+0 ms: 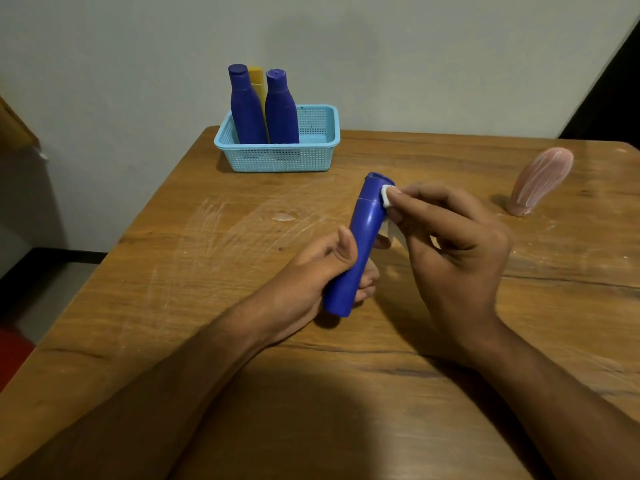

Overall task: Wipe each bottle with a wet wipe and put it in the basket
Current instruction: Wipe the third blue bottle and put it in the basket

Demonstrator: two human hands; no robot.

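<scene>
Head view: the left hand (311,271) has its grip closed around the lower half of a blue bottle (360,244), tilted above the wooden surface (207,306). The right hand (450,254) pinches a white wipe (386,199) against the bottle's cap; most of the wipe is hidden behind fingers and bottle. At the far edge, a light blue basket (311,157) holds two blue bottles (281,109) upright; a yellow bottle (257,81) behind them is mostly covered. A pink bottle (540,181) stands apart to the right.

Dim, warm, lit from above; soft shadows on the table (207,306) nearest the camera; slight blur; wide-angle bending at table's far edges.
</scene>
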